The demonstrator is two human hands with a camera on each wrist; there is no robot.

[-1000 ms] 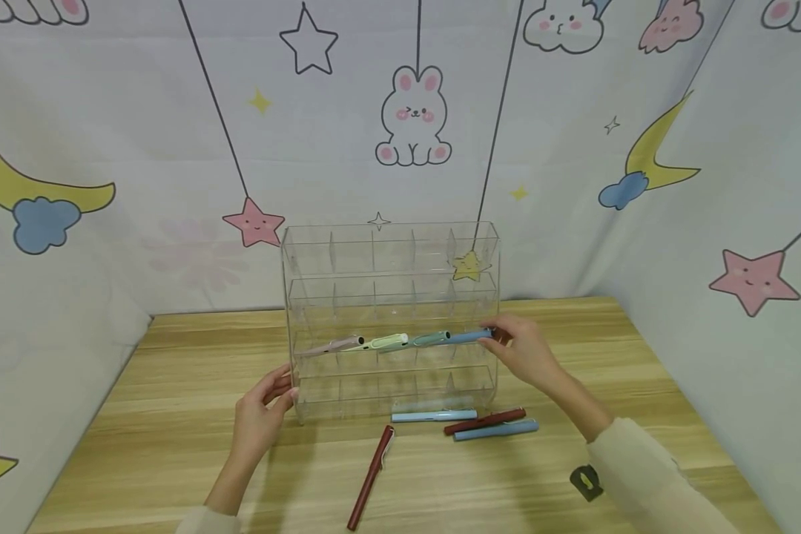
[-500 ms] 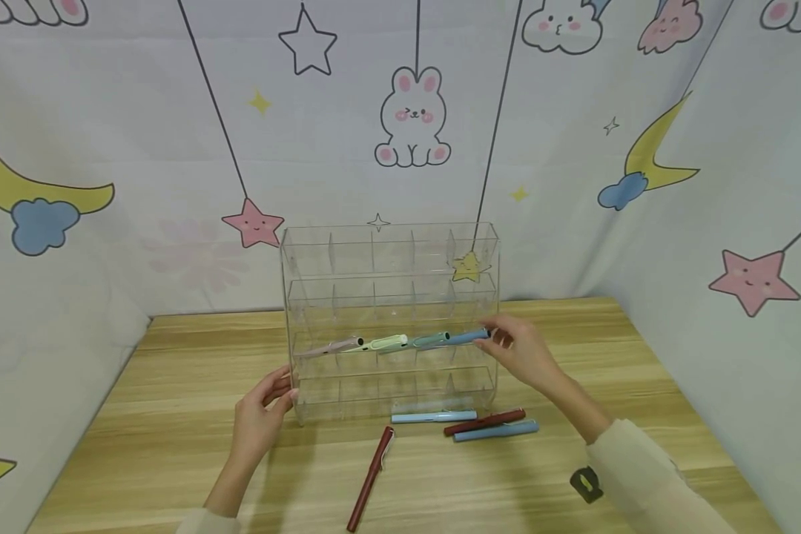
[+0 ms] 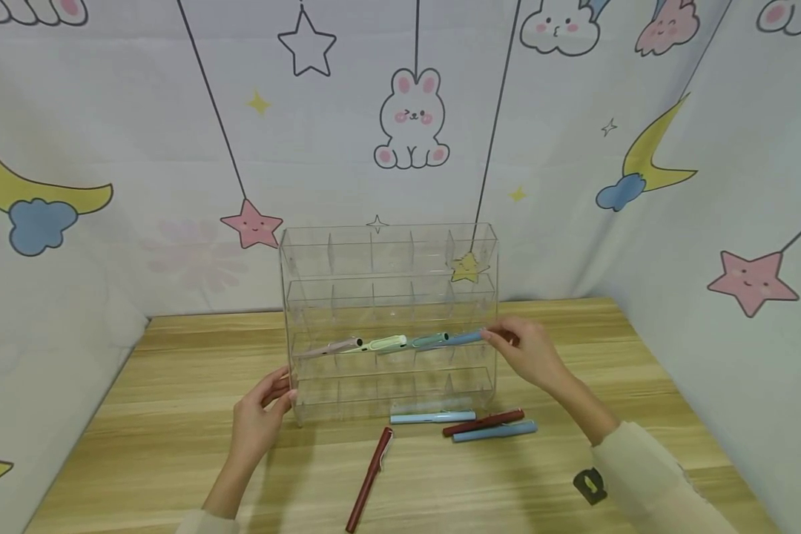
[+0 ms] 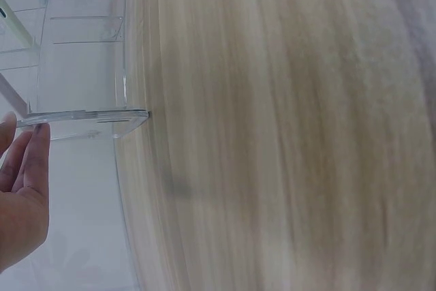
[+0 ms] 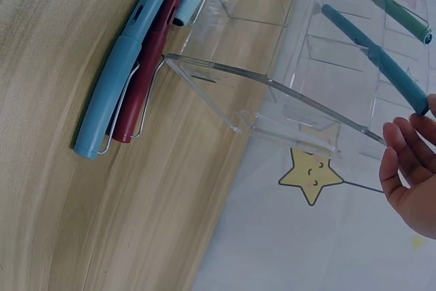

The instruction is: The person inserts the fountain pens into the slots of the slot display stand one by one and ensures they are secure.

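Note:
A clear acrylic pen rack (image 3: pixel 390 297) with divided tiers stands on the table. My right hand (image 3: pixel 527 352) pinches the cap end of a blue pen (image 3: pixel 466 338) at the third tier's right end; its fingertips hide that end. In the right wrist view this blue pen (image 5: pixel 381 63) slants through the tier. A mauve pen (image 3: pixel 334 347), a pale yellow-green pen (image 3: pixel 383 343) and a green pen (image 3: pixel 430 341) lean in the same tier. My left hand (image 3: pixel 256 415) rests its extended fingertips against the rack's left side panel (image 4: pixel 82 115).
Before the rack lie a light blue pen (image 3: pixel 432 417), a dark red pen (image 3: pixel 467 426) and a blue pen (image 3: pixel 495 432). Another dark red pen (image 3: pixel 369 482) lies nearer the front. A small black object (image 3: pixel 589 486) is by the right sleeve. Patterned cloth (image 3: pixel 173 148) hangs behind.
My right fingertips have shifted slightly and now cover the cap end of the blue pen, which showed before. The left hand stays at the rack's side.

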